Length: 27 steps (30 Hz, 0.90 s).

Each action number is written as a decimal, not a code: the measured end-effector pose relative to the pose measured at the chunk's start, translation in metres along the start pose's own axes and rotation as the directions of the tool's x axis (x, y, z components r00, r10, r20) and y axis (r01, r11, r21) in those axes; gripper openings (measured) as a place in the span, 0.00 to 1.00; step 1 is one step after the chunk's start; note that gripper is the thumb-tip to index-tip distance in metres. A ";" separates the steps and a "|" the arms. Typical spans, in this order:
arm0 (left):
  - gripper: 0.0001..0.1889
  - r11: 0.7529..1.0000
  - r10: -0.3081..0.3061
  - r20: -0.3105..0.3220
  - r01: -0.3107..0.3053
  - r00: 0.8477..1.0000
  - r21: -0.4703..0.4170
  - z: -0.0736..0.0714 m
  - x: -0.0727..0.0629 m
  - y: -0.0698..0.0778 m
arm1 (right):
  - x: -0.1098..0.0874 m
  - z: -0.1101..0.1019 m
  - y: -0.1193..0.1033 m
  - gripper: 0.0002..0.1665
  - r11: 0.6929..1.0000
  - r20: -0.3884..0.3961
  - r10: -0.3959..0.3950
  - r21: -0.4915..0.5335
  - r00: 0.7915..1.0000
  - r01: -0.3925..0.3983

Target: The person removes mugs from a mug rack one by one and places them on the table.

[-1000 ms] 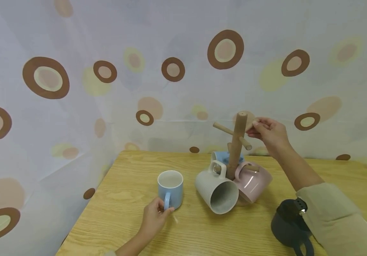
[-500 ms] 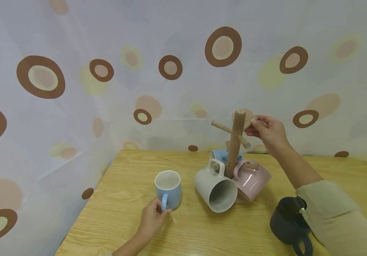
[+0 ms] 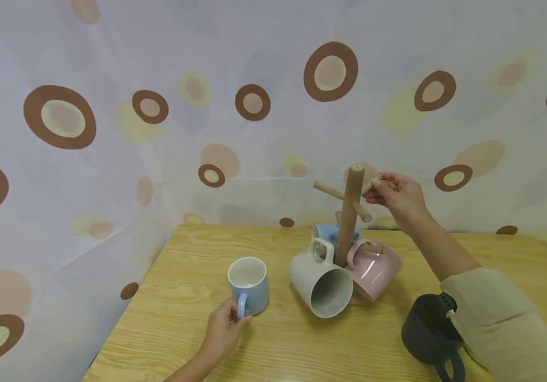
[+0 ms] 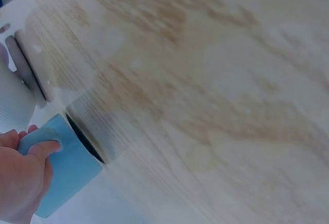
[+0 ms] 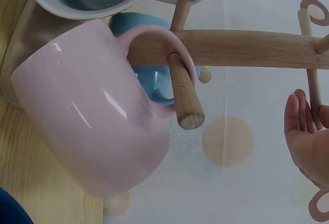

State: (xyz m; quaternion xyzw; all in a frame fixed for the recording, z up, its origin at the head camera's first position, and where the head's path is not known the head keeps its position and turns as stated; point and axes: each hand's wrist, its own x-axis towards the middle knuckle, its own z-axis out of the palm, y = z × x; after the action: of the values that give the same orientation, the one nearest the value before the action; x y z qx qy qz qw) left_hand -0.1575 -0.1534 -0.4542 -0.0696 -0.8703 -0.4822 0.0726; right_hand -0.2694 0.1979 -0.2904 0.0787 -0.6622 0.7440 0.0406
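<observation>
1. One small change stands out: the light blue, white-lined cylindrical mug [image 3: 257,298] sits slightly farther left of the ribbed off-white mug [image 3: 305,280] than a second ago, its handle swung a touch leftward.
2. The left hand [image 3: 223,330] grips that handle, thumb laid along it and fingers curled behind (the left wrist view shows the thumb best). The grip therefore seems to be shifting the mug, which is near the stand, on its left side.
3. The right hand [image 3: 399,196] has hardly moved; it pinches the end of an upper round wooden peg [image 5: 313,88] on the brown wooden mug stand [image 3: 347,228]. That looks like steadying, judging by the stand's nearly unchanged pose.
4. Three mugs are on the stand: the off-white one, the glossy pink mug [image 3: 382,273] and a second light blue mug [image 5: 154,77]. The gripped mug remains apart from them.
5. Several things are hard to make out. Whether the gripped mug's base touches the wood-grain table [image 3: 182,297] cannot be told. The right thumb is cut off at the right wrist view's edge, the second light blue mug is largely behind the post, and the beige sleeve [image 3: 493,307] overlaps the dark navy mug [image 3: 423,339].
</observation>
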 end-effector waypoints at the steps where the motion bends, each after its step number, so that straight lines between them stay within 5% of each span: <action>1: 0.11 1.000 0.002 0.004 -0.002 1.000 0.002 0.000 -0.001 0.000 | 0.000 0.000 0.000 0.09 1.000 -0.002 0.004 0.005 1.000 -0.004; 19: 0.10 0.998 -0.002 0.024 0.004 1.000 -0.061 -0.001 -0.010 -0.003 | -0.003 0.001 0.002 0.08 0.997 -0.002 -0.025 0.076 1.000 0.025; 27: 0.12 1.000 -0.011 0.041 0.010 0.999 0.021 -0.009 -0.011 0.000 | -0.004 0.002 0.002 0.07 0.998 -0.007 -0.034 0.059 0.999 0.034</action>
State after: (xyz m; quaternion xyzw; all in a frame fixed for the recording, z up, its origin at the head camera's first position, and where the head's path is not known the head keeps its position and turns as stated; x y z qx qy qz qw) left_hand -0.1462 -0.1614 -0.4518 -0.0743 -0.8768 -0.4721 0.0530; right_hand -0.2661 0.1954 -0.2928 0.0890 -0.6382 0.7629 0.0527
